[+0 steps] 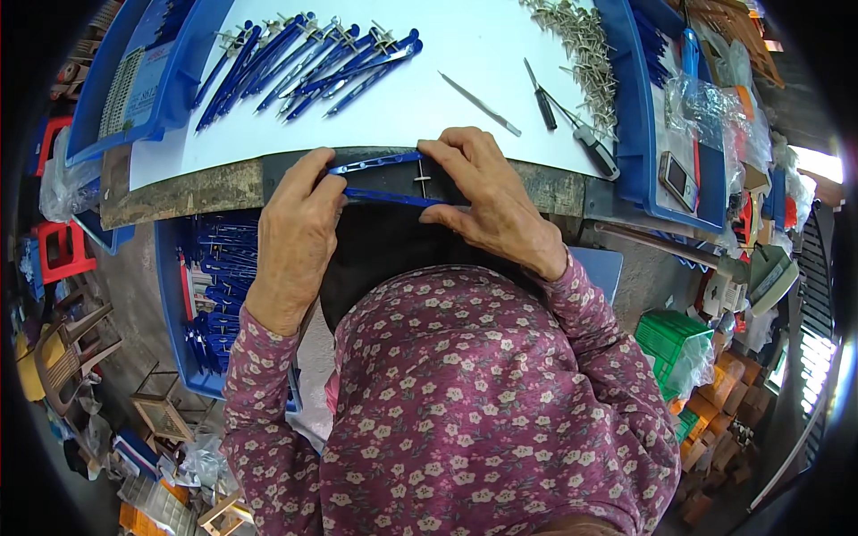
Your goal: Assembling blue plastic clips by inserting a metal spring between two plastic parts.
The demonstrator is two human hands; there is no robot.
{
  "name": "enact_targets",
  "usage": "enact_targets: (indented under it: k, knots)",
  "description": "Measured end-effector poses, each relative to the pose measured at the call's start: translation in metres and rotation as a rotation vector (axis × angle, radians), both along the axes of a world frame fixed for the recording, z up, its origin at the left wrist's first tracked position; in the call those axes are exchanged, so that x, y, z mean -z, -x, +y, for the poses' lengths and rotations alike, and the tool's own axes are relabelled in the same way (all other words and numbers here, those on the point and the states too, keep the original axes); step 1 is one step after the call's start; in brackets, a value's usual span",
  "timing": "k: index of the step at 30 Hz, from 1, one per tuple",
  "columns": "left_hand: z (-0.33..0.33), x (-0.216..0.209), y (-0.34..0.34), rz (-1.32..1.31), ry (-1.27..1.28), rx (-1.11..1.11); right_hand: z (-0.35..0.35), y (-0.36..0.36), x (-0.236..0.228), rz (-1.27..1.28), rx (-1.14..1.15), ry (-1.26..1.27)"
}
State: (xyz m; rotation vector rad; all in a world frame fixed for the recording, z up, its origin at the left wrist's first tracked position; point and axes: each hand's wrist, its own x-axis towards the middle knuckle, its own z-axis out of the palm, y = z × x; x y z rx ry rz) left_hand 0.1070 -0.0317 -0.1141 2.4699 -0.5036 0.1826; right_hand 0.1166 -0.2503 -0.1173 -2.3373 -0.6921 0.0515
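Observation:
At the table's near edge I hold a blue compass-like tool (380, 163) with two long perforated legs spread apart. A short metal rod with a small wheel (423, 179) spans the gap near their right ends. My left hand (299, 228) pinches the left end, where the legs come closer together. My right hand (487, 192) grips the right ends, fingers on the upper leg and thumb against the lower one. Beyond my left hand lies a row of similar blue tools (308, 67) with metal wheels. A heap of small metal wheeled rods (581, 62) lies at the far right.
On the white table sheet (429, 54) lie a thin metal tool (480, 103), a black-handled tool (543, 105) and a grey-and-black-handled tool (597, 152). Blue bins stand left (174, 98) and right (633, 170). A lower blue bin (165, 295) holds many blue parts.

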Motion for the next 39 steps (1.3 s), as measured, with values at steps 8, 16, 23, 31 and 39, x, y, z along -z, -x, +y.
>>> enact_targets:
  k: [8,16,23,31,39]
  knots:
    - [0.005,0.005,-0.007,-0.090,-0.021,0.049,0.000,0.004,-0.001,-0.060,0.010,0.069]
    - [0.006,0.010,-0.015,-0.106,0.073,0.136,-0.006,0.005,0.006,-0.171,0.014,0.167]
    - [0.023,0.009,-0.018,-0.053,0.121,0.161,0.011,0.002,0.011,-0.280,-0.019,0.232]
    - [0.095,-0.009,-0.006,0.059,0.063,0.015,0.092,-0.015,0.017,-0.323,-0.104,0.141]
    - [0.032,0.006,-0.019,-0.088,0.102,0.198,0.014,0.003,0.003,-0.278,-0.026,0.287]
